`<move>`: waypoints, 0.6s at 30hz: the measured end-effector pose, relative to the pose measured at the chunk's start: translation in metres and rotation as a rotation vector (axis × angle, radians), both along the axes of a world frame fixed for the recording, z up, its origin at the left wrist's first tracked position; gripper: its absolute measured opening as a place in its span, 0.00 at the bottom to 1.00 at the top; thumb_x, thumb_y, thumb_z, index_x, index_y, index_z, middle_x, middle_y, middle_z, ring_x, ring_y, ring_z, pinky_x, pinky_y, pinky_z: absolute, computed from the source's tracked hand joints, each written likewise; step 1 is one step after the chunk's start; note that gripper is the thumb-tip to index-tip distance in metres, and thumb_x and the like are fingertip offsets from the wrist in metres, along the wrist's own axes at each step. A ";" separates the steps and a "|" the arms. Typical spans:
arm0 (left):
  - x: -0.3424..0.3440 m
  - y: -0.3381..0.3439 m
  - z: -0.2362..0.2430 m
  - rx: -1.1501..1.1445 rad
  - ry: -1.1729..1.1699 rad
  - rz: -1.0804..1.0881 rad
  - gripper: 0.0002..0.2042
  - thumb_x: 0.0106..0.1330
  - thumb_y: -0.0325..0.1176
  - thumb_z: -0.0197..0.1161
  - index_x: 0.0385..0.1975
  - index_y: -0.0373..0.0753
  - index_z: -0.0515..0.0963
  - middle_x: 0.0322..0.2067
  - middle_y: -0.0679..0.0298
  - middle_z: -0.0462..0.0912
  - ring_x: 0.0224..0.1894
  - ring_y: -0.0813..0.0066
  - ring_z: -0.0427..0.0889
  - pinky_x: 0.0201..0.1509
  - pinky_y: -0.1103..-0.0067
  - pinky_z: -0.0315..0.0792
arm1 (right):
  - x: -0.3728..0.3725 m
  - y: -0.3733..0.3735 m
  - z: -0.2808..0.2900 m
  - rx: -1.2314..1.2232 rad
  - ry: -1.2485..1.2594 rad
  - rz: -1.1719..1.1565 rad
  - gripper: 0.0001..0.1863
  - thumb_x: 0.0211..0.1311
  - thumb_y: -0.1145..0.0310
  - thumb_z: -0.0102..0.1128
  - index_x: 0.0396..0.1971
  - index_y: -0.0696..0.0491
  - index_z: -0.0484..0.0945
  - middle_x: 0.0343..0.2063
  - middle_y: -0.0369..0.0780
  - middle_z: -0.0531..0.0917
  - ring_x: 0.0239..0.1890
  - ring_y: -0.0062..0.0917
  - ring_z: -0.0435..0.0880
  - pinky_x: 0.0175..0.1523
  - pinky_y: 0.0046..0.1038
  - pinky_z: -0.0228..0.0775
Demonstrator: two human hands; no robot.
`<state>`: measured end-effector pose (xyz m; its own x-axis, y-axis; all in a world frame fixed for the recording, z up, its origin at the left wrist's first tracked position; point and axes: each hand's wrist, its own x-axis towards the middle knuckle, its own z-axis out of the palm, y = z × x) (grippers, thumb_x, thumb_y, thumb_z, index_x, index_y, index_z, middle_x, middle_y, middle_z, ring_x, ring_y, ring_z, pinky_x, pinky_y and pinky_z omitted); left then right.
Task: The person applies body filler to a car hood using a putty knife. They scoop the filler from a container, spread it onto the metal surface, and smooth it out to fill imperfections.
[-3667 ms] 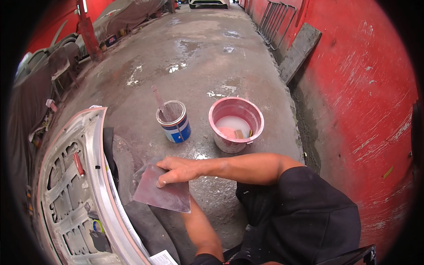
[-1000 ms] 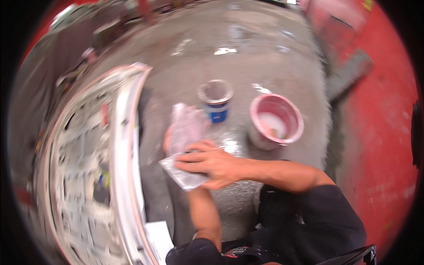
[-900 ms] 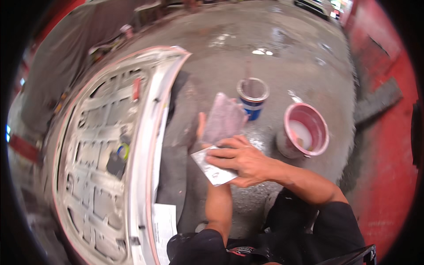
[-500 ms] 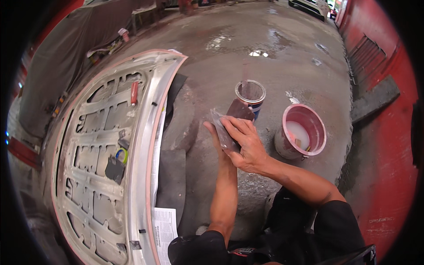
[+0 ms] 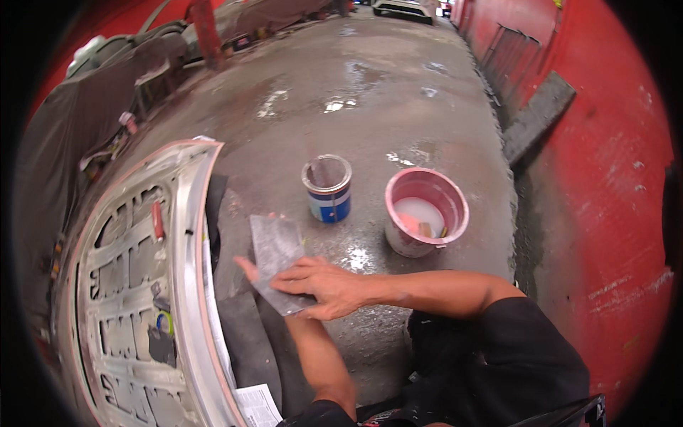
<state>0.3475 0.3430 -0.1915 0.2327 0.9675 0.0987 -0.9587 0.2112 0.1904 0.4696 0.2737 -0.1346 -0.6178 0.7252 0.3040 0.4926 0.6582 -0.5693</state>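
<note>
A grey, wet-looking sandpaper sheet [image 5: 274,242] is between my two hands, tilted over the floor beside the car panel. My right hand [image 5: 324,288] lies across the sheet's top with its fingers pressed against it, the thumb near its lower edge. Underneath, my left hand [image 5: 246,268] supports the sheet; only a fingertip or thumb shows at its left side, the other fingers being hidden. Beyond my hands stands an open blue and white can [image 5: 331,203]. To its right is a pink bucket [image 5: 454,188] holding cloudy liquid, with small blocks in it.
A bare metal car panel [image 5: 192,270] fills the left side. On it lie a red-handled tool [image 5: 157,219], a tape roll [image 5: 165,324] and a dark patch of sheet [image 5: 162,347]. Newspaper [image 5: 257,406] pokes out beneath. A plank [image 5: 538,119] leans on the red wall at right.
My view has swung right, so panel, can and bucket appear further left. Both hands have lowered and turned the sandpaper, showing its broad face; the brown sheet seen behind it no longer shows separately.
</note>
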 end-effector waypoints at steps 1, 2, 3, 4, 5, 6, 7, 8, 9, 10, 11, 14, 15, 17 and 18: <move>-0.003 0.002 -0.002 -0.007 -0.002 -0.005 0.47 0.63 0.73 0.31 0.70 0.35 0.51 0.69 0.51 0.55 0.69 0.53 0.57 0.72 0.59 0.51 | 0.001 0.000 0.003 -0.033 0.021 0.034 0.35 0.51 0.60 0.64 0.61 0.55 0.69 0.59 0.46 0.72 0.59 0.40 0.68 0.62 0.42 0.57; -0.001 0.000 0.004 -0.017 0.003 -0.004 0.48 0.63 0.74 0.30 0.71 0.36 0.49 0.70 0.50 0.52 0.70 0.52 0.55 0.72 0.57 0.50 | 0.000 0.000 0.003 -0.069 0.049 0.073 0.36 0.51 0.62 0.65 0.62 0.54 0.68 0.60 0.46 0.71 0.59 0.40 0.68 0.62 0.43 0.56; 0.006 -0.005 0.008 -0.013 0.013 -0.008 0.44 0.66 0.68 0.32 0.71 0.37 0.49 0.70 0.51 0.53 0.70 0.52 0.55 0.72 0.56 0.50 | 0.002 0.001 0.003 -0.068 0.062 0.046 0.37 0.50 0.62 0.65 0.63 0.54 0.67 0.61 0.46 0.70 0.60 0.40 0.67 0.63 0.42 0.56; 0.014 -0.010 0.012 -0.006 0.023 -0.017 0.40 0.69 0.63 0.35 0.71 0.37 0.48 0.69 0.51 0.54 0.70 0.52 0.55 0.72 0.56 0.51 | 0.004 0.005 0.004 -0.006 0.100 -0.056 0.37 0.50 0.62 0.65 0.63 0.55 0.67 0.61 0.46 0.70 0.61 0.40 0.66 0.63 0.42 0.56; 0.021 -0.018 0.016 0.040 0.055 -0.009 0.39 0.69 0.61 0.36 0.71 0.37 0.50 0.68 0.51 0.56 0.69 0.53 0.57 0.72 0.57 0.52 | 0.003 0.011 0.004 0.057 0.146 -0.141 0.37 0.50 0.62 0.64 0.63 0.55 0.67 0.61 0.46 0.70 0.61 0.40 0.66 0.63 0.42 0.55; 0.029 -0.024 0.018 0.083 0.076 -0.010 0.37 0.69 0.59 0.38 0.70 0.36 0.51 0.68 0.51 0.58 0.68 0.53 0.58 0.71 0.58 0.53 | 0.002 0.015 0.005 0.119 0.180 -0.235 0.36 0.50 0.63 0.64 0.62 0.56 0.67 0.61 0.47 0.69 0.61 0.41 0.66 0.64 0.42 0.55; 0.038 -0.029 0.019 0.127 0.097 -0.011 0.36 0.70 0.57 0.40 0.70 0.36 0.52 0.67 0.51 0.59 0.68 0.54 0.60 0.71 0.60 0.55 | 0.002 0.017 0.007 0.097 0.266 -0.309 0.36 0.50 0.63 0.63 0.62 0.57 0.67 0.60 0.48 0.70 0.61 0.43 0.66 0.63 0.42 0.56; 0.045 -0.032 0.021 0.174 0.112 -0.003 0.35 0.70 0.55 0.41 0.69 0.35 0.53 0.66 0.51 0.61 0.67 0.55 0.62 0.71 0.61 0.56 | 0.003 0.021 0.008 0.198 0.267 -0.435 0.36 0.50 0.64 0.63 0.61 0.58 0.67 0.58 0.49 0.72 0.58 0.43 0.68 0.62 0.41 0.59; 0.050 -0.033 0.022 0.221 0.128 0.006 0.33 0.71 0.52 0.43 0.69 0.35 0.55 0.65 0.52 0.62 0.66 0.56 0.64 0.70 0.62 0.58 | 0.006 0.027 0.008 0.299 0.266 -0.559 0.35 0.50 0.64 0.63 0.61 0.59 0.68 0.57 0.50 0.73 0.56 0.43 0.71 0.61 0.40 0.61; 0.051 -0.029 0.019 0.150 0.127 -0.030 0.31 0.70 0.49 0.44 0.66 0.34 0.58 0.63 0.51 0.66 0.64 0.57 0.67 0.69 0.63 0.60 | 0.012 0.035 0.007 0.402 0.264 -0.680 0.34 0.50 0.64 0.63 0.60 0.59 0.68 0.55 0.51 0.75 0.54 0.44 0.73 0.60 0.39 0.63; 0.047 -0.021 0.012 0.077 0.132 -0.061 0.28 0.70 0.45 0.45 0.64 0.33 0.61 0.60 0.51 0.69 0.62 0.58 0.70 0.67 0.64 0.63 | 0.021 0.049 0.003 0.297 0.380 -0.775 0.31 0.57 0.60 0.59 0.59 0.59 0.69 0.54 0.49 0.76 0.53 0.41 0.74 0.59 0.37 0.64; 0.045 -0.008 0.014 -0.053 0.129 -0.018 0.19 0.67 0.34 0.52 0.55 0.31 0.70 0.51 0.54 0.78 0.54 0.63 0.78 0.61 0.67 0.71 | 0.056 0.063 0.012 -0.243 0.839 -0.842 0.27 0.68 0.53 0.51 0.58 0.59 0.70 0.51 0.46 0.78 0.51 0.33 0.76 0.57 0.30 0.67; 0.043 0.007 -0.005 -0.104 0.168 0.044 0.18 0.67 0.32 0.53 0.54 0.31 0.71 0.51 0.54 0.77 0.54 0.64 0.78 0.60 0.68 0.71 | 0.064 0.060 0.014 -0.464 1.001 -0.812 0.27 0.70 0.53 0.48 0.58 0.59 0.70 0.50 0.45 0.78 0.51 0.31 0.77 0.56 0.28 0.68; 0.050 0.006 0.000 -0.023 0.280 0.122 0.18 0.64 0.26 0.59 0.54 0.32 0.71 0.49 0.55 0.78 0.52 0.66 0.78 0.58 0.71 0.72 | 0.061 0.049 0.013 -0.492 0.969 -0.622 0.28 0.72 0.52 0.45 0.58 0.60 0.69 0.49 0.43 0.79 0.51 0.26 0.77 0.56 0.26 0.68; 0.048 0.010 -0.011 0.004 0.317 0.108 0.19 0.65 0.28 0.59 0.55 0.33 0.70 0.49 0.56 0.78 0.52 0.66 0.78 0.58 0.70 0.72 | 0.049 0.043 0.015 -0.509 0.956 -0.514 0.28 0.73 0.51 0.44 0.58 0.60 0.69 0.49 0.42 0.79 0.50 0.24 0.77 0.56 0.25 0.68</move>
<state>0.3951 0.3535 -0.2022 0.1482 0.9881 0.0419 -0.8685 0.1097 0.4834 0.5190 0.3163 -0.1197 0.0988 0.9911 0.0891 -0.1322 0.1018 -0.9860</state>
